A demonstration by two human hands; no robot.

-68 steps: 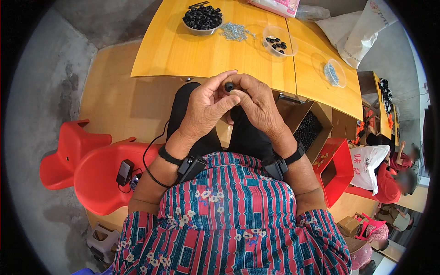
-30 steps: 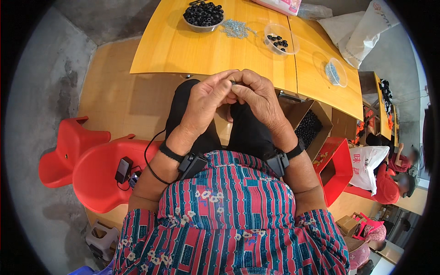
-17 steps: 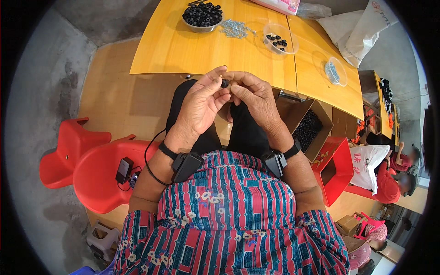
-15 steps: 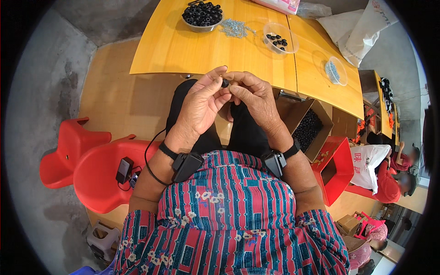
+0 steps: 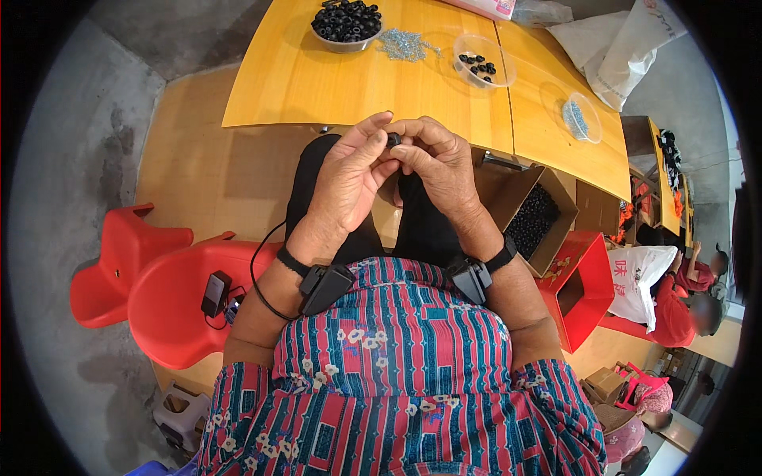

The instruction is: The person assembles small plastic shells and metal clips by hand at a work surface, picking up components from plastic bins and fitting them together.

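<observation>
Both my hands meet just off the near edge of the yellow table (image 5: 381, 99), above my lap. A small black round piece (image 5: 394, 140) is pinched between them. My left hand (image 5: 345, 178) grips it with thumb and fingertips, while the thumb and forefinger of my right hand (image 5: 443, 168) close on its other side. Farther off stands a bowl (image 5: 345, 47) heaped with similar black pieces (image 5: 347, 21). Beside it lies a loose pile of tiny clear-bluish parts (image 5: 405, 45). To the right, a clear tub (image 5: 509, 75) holds several black pieces.
A smaller clear tub (image 5: 592, 119) contains light blue bits. Below the table's right side are a cardboard box (image 5: 565, 190) of black pieces and a red box (image 5: 597, 274). Red chairs (image 5: 171, 301) stand at left, one carrying a black device (image 5: 215, 293). Other people (image 5: 686, 305) sit far right.
The black piece has been turned slightly between my fingertips and shows more of its side. Both hands stay in nearly the same place.
</observation>
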